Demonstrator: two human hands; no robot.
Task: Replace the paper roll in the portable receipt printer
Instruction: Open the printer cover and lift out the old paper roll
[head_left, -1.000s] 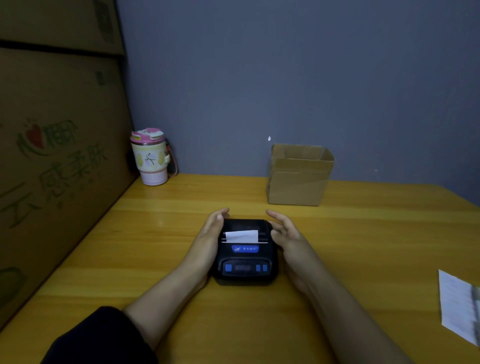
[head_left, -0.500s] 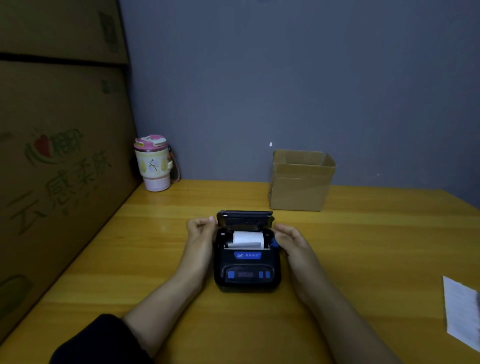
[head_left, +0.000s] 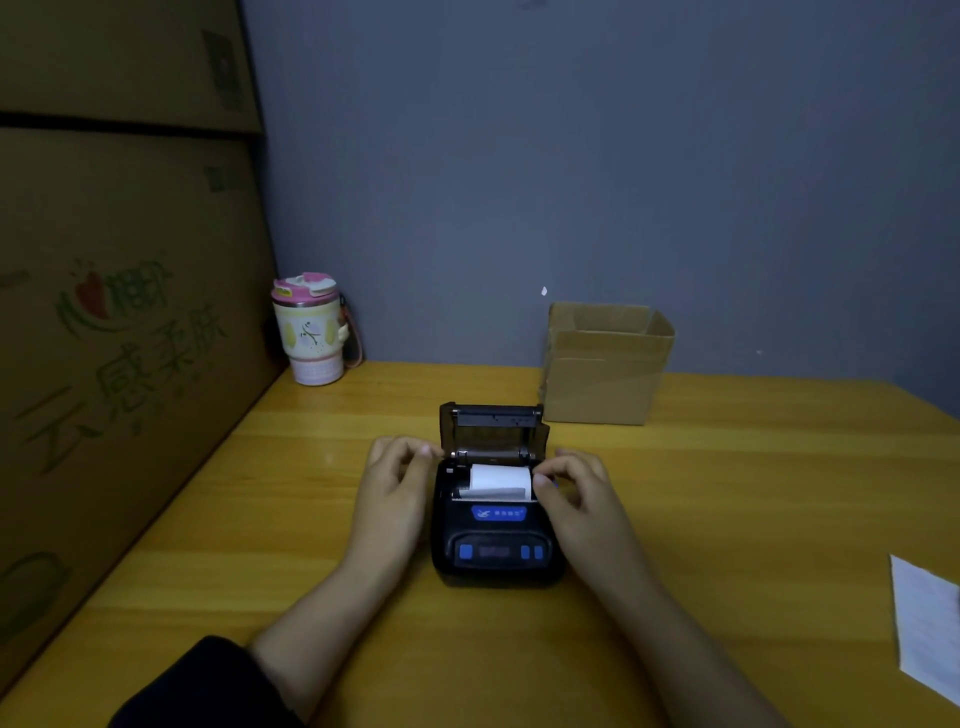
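**Cover up, old roll ready to lift**

Nearest, the receipt printer (head_left: 496, 525) sits mid-table (head_left: 727, 519), flanked by both hands. The left hand (head_left: 389, 493), at the printer's 9 o'clock, has its fingers loosely curled, holding nothing. The right hand (head_left: 576, 499), at 3 o'clock, has its thumb and fingertips closing toward the paper roll (head_left: 500, 482) in its bay. Beyond, the lid (head_left: 492, 431) stands open. Best judged: steady the body with the left, pinch the roll's ends, lift straight up. At 1 o'clock stands a cardboard box (head_left: 605, 364).
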